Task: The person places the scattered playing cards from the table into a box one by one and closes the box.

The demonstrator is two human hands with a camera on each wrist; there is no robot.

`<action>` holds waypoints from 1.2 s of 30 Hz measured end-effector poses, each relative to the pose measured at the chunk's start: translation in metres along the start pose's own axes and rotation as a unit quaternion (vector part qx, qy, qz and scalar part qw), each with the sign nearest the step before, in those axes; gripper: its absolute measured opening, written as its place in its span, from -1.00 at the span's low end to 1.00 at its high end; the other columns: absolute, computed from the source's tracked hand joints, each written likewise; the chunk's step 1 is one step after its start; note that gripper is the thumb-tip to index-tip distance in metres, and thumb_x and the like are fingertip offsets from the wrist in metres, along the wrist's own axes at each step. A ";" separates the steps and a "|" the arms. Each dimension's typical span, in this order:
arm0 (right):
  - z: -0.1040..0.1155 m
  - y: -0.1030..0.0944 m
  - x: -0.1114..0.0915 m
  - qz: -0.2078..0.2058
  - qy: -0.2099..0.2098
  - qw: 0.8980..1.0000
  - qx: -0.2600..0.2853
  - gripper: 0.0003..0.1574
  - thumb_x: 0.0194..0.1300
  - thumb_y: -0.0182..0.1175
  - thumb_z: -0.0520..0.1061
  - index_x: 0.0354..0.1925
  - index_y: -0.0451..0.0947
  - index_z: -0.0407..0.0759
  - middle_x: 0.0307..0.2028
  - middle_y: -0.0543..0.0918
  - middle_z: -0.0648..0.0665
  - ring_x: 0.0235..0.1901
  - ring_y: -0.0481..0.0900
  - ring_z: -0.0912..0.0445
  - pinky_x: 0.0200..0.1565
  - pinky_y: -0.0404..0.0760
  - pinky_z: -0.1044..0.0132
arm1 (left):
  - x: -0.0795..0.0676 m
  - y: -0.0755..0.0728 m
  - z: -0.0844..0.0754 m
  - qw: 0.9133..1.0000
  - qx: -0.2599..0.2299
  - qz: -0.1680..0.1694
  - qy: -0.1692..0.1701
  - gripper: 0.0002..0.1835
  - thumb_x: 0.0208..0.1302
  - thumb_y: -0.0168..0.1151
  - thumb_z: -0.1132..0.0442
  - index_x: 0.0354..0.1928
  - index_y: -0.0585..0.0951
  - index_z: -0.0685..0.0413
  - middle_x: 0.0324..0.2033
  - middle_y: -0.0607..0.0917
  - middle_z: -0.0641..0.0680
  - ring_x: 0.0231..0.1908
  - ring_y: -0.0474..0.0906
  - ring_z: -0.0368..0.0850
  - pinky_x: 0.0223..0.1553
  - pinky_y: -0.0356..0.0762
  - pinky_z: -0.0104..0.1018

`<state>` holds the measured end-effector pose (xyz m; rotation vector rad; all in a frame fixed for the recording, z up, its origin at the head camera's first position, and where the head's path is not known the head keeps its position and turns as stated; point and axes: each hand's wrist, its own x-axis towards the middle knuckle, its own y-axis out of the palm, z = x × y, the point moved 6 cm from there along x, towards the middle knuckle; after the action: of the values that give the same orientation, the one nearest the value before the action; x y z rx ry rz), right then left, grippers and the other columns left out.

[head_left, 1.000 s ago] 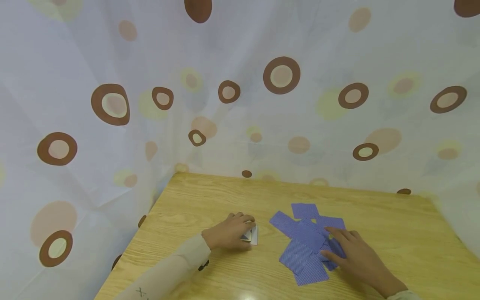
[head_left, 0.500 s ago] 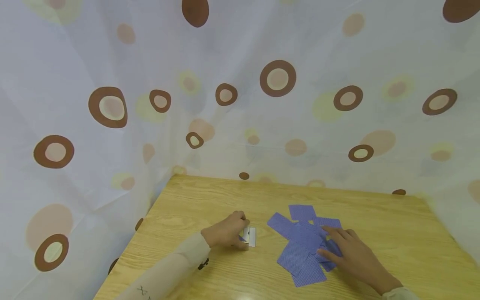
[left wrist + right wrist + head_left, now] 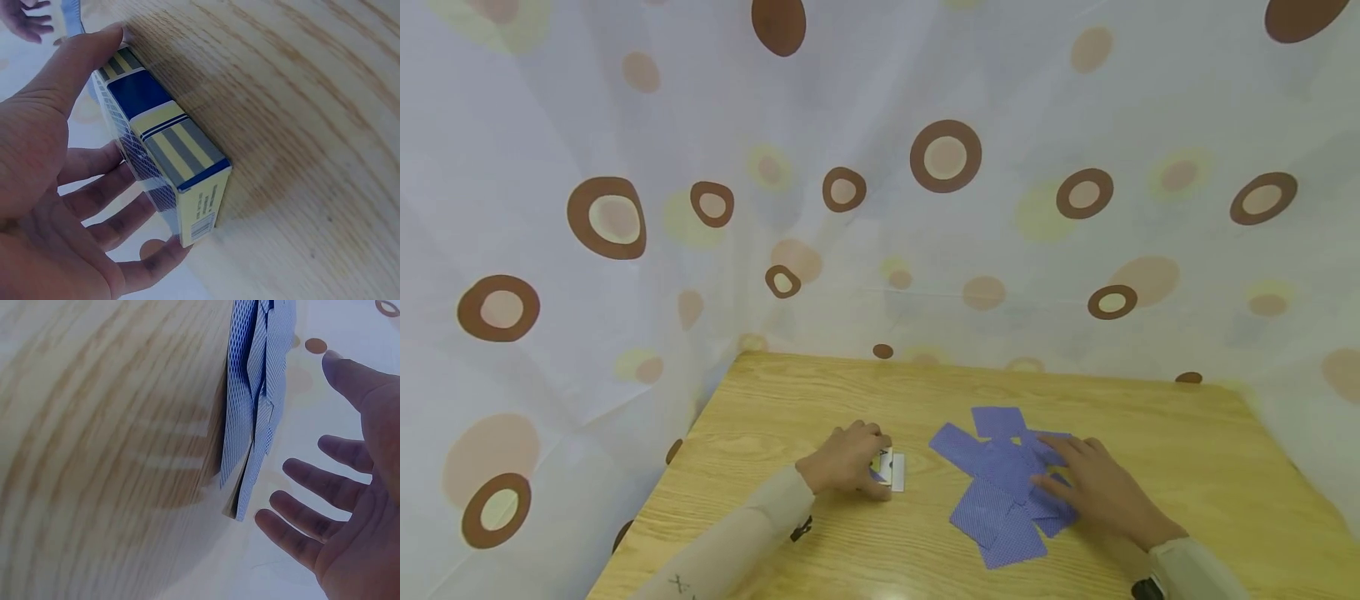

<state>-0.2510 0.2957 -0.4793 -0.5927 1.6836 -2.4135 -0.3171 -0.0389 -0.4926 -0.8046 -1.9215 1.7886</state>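
On the wooden table my left hand grips a playing card box, thumb at one end and fingertips at the other. Blue, cream and grey bands run along the box's narrow side, and a barcode shows on its end. In the head view the hand covers much of it. A flat white piece lies just right of the box. Playing cards with blue patterned backs are spread in an overlapping heap. Over the heap's right side hovers my right hand, its fingers spread and relaxed, holding nothing.
The wooden table meets a white curtain with brown and yellow circles at the back and sides. The heap of cards lies between my two hands.
The left hand has drawn slightly left, exposing more of the box's printed face. My right hand has shifted a little away from me over the cards. The head view has turned slightly.
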 end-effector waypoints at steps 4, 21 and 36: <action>-0.001 0.003 0.006 0.000 0.007 1.000 0.005 -0.12 0.34 0.32 0.33 0.36 0.49 -0.21 0.20 0.61 -0.30 0.08 0.54 -0.30 0.01 0.56 -0.25 | 0.000 -0.003 -0.002 1.000 0.002 0.003 0.003 -0.16 0.00 0.58 -0.30 0.22 0.64 0.07 0.05 0.63 0.02 -0.09 0.46 -0.12 -0.10 0.60 -0.07; 0.006 0.031 0.013 0.069 0.003 0.997 -0.023 0.29 -0.06 0.36 0.65 0.22 0.60 -0.36 0.06 0.58 -0.23 0.04 0.47 -0.17 0.03 0.58 -0.16 | 0.002 0.002 -0.001 0.999 -0.037 -0.005 0.017 -0.29 0.02 0.63 -0.17 0.07 0.68 0.19 -0.12 0.60 0.00 -0.20 0.38 -0.19 -0.24 0.46 -0.42; 0.008 0.032 0.015 0.067 -0.001 0.998 0.000 0.01 0.02 0.52 0.39 0.10 0.66 -0.39 -0.05 0.57 -0.12 -0.08 0.48 -0.05 -0.06 0.56 -0.03 | -0.005 -0.003 -0.001 0.999 -0.017 -0.052 0.004 -0.14 0.03 0.54 -0.32 0.28 0.62 0.05 0.06 0.66 0.04 -0.15 0.45 -0.14 -0.30 0.46 -0.38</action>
<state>-0.2652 0.2724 -0.5031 -0.4659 1.6662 -2.3178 -0.3135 -0.0415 -0.4892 -0.7080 -1.9565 1.6943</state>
